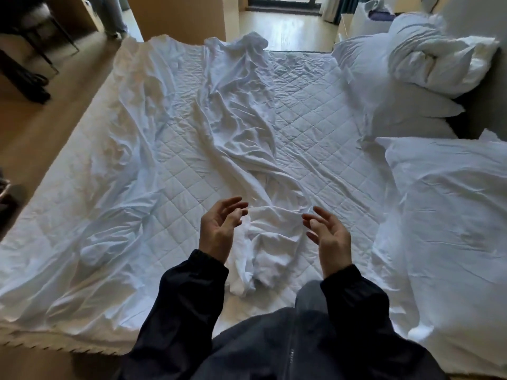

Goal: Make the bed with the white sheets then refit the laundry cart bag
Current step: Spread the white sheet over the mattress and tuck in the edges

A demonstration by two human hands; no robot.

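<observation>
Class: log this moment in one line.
left hand: open, empty | right hand: open, empty | white sheet: bunched, unspread | pillows: piled right

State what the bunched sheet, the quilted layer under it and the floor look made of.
Bunched sheet: thin woven fabric, likely cotton, matte; it creases sharply.
Quilted layer: padded textile, matte, stitched in diamonds.
Floor: hard and smooth, probably wood or laminate; it reflects the window light.
</observation>
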